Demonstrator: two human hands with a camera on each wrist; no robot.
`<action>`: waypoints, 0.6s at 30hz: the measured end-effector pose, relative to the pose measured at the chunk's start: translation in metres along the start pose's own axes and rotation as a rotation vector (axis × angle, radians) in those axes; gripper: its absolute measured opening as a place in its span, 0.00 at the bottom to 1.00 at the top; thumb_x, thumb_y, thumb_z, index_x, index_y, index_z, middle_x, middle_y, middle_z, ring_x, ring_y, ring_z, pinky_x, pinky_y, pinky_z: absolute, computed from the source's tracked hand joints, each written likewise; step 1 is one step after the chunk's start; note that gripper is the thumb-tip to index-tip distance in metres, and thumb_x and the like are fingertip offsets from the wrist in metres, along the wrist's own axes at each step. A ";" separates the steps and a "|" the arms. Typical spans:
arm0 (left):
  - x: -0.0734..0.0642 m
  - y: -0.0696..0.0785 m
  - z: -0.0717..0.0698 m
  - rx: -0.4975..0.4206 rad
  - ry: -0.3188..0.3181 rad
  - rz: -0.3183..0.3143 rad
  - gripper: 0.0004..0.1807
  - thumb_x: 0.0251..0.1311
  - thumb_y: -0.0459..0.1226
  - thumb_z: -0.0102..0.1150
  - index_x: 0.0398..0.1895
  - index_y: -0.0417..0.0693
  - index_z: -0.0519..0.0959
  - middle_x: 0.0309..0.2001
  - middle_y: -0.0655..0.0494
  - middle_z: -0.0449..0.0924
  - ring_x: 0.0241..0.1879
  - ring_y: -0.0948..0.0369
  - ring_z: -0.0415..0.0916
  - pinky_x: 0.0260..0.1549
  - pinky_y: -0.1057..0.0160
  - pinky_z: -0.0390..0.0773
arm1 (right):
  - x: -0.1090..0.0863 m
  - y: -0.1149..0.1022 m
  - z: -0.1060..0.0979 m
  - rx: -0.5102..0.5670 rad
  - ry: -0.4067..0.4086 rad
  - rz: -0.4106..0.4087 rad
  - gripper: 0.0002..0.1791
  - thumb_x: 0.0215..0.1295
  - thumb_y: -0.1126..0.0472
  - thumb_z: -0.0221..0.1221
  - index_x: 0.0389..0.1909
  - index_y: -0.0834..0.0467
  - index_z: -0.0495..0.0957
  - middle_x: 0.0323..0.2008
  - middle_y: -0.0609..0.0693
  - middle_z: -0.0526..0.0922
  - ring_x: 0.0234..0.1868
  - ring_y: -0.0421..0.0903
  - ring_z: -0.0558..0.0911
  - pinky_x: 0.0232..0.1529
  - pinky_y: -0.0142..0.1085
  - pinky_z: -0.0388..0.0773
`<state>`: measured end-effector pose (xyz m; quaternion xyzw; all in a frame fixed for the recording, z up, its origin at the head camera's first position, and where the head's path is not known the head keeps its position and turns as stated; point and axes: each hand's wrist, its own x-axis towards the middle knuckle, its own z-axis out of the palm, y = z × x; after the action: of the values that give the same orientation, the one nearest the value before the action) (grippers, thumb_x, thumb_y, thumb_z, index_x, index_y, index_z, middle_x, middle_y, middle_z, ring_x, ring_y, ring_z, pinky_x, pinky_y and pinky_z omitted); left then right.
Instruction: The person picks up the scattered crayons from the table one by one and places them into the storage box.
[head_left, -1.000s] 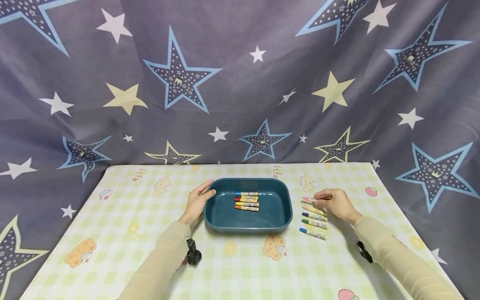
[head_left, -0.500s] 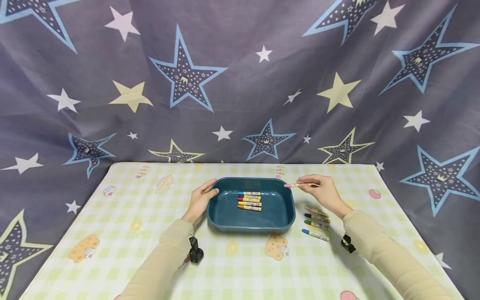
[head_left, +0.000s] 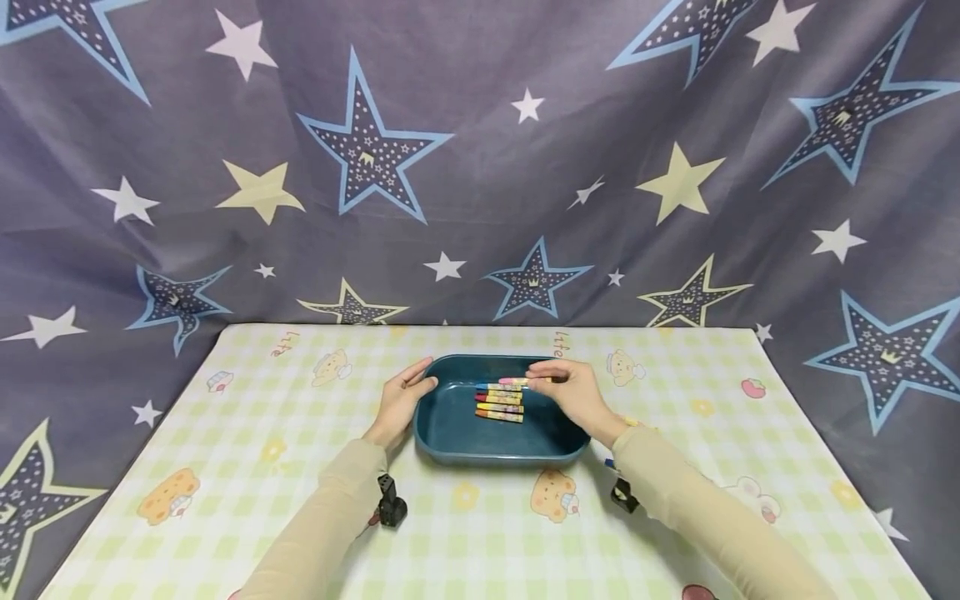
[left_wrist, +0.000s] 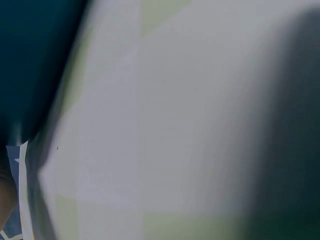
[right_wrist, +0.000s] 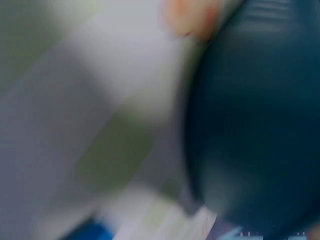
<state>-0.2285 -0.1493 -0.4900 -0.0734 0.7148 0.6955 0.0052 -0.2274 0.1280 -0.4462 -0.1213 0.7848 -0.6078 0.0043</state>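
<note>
A deep teal plastic basin stands on the table, and my left hand grips its left rim, thumb on top. Above the basin's back part, my right hand pinches a pink crayon by its right end. Just below it, several crayons with blue, red, yellow and orange tips lie in a row on the basin floor. Right of the basin, my right sleeve hides most of another row; a blue crayon tip peeks out. Both wrist views are blurred and show the basin's outer wall.
A light green checked cloth with printed cartoon figures covers the table. Behind it hangs a grey curtain patterned with stars. A black wrist camera sits at the left wrist, another at the right.
My right hand has lifted the pink crayon from the row on the right and carried it left, over the basin. My left hand stays on the rim.
</note>
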 end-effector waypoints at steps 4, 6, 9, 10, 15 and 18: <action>-0.001 -0.001 0.000 -0.008 0.006 -0.001 0.26 0.57 0.36 0.57 0.62 0.48 0.70 0.63 0.46 0.67 0.64 0.56 0.62 0.62 0.58 0.64 | 0.006 0.002 0.020 -0.074 -0.001 0.033 0.14 0.50 0.64 0.66 0.40 0.64 0.83 0.35 0.56 0.86 0.37 0.45 0.84 0.38 0.32 0.81; -0.001 -0.002 0.001 -0.007 0.004 -0.004 0.26 0.58 0.36 0.56 0.62 0.48 0.69 0.63 0.46 0.66 0.64 0.55 0.62 0.62 0.58 0.64 | 0.007 0.004 0.026 -0.128 -0.021 0.044 0.12 0.50 0.65 0.66 0.38 0.62 0.83 0.33 0.55 0.86 0.36 0.45 0.84 0.35 0.32 0.81; -0.001 -0.002 0.002 0.001 0.007 -0.014 0.26 0.57 0.36 0.57 0.62 0.49 0.70 0.63 0.48 0.66 0.64 0.56 0.62 0.62 0.58 0.64 | 0.006 0.008 0.031 -0.178 -0.049 0.054 0.10 0.49 0.68 0.66 0.35 0.60 0.84 0.31 0.54 0.86 0.34 0.45 0.84 0.33 0.32 0.81; -0.001 -0.003 0.002 0.004 0.003 -0.014 0.26 0.57 0.36 0.57 0.62 0.49 0.70 0.63 0.48 0.66 0.64 0.56 0.62 0.62 0.58 0.64 | 0.006 0.008 0.032 -0.182 -0.051 0.060 0.10 0.49 0.69 0.66 0.35 0.60 0.84 0.31 0.54 0.86 0.33 0.46 0.84 0.32 0.32 0.81; 0.000 -0.002 0.002 0.021 -0.017 -0.002 0.26 0.58 0.37 0.56 0.62 0.49 0.69 0.64 0.48 0.66 0.65 0.55 0.61 0.62 0.57 0.64 | 0.006 0.009 0.036 -0.217 -0.070 0.095 0.09 0.48 0.70 0.66 0.33 0.61 0.84 0.29 0.54 0.86 0.32 0.45 0.84 0.32 0.31 0.81; -0.001 -0.002 0.000 0.023 -0.018 -0.003 0.26 0.58 0.37 0.56 0.62 0.49 0.69 0.64 0.48 0.65 0.65 0.55 0.60 0.63 0.57 0.64 | 0.007 0.010 0.039 -0.267 -0.096 0.100 0.09 0.48 0.69 0.66 0.33 0.60 0.84 0.29 0.53 0.86 0.32 0.44 0.84 0.32 0.30 0.80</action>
<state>-0.2277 -0.1490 -0.4919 -0.0681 0.7225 0.6879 0.0138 -0.2296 0.0916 -0.4650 -0.1108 0.8625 -0.4907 0.0559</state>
